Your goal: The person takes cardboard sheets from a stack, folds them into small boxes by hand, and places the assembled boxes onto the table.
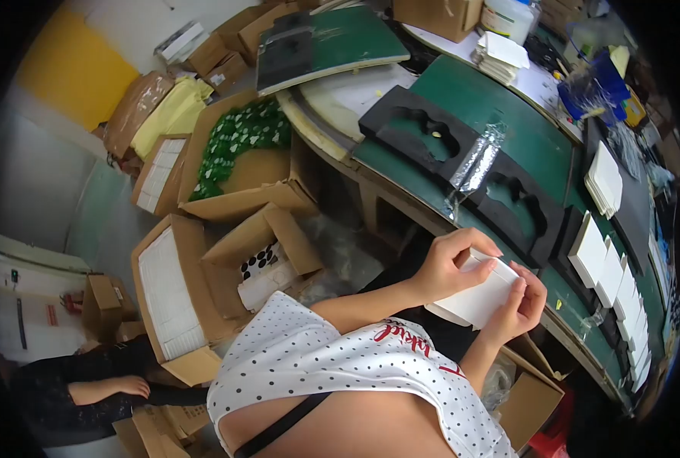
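Note:
A small white cardboard box point(473, 294) is held in front of my body, close to the edge of the green-topped table point(401, 172). My left hand point(456, 266) grips its upper left side, thumb and forefinger bent over the top edge. On the opposite side, my right hand point(517, 303) has its fingers curled around the box, with the thumb on its face. The box's far side and some fingertips are hidden. Beyond it, a black foam piece point(420, 130) with cut-outs lies on the table, with shiny clear tape point(477, 156) across it.
White boxes point(611, 278) stand in a row along the table's right side. At my left are cartons filled with white pieces point(168, 290) and a carton point(302, 195) holding green patterned material. Another person's hand point(130, 385) shows at lower left. A loose green board point(340, 46) lies further back.

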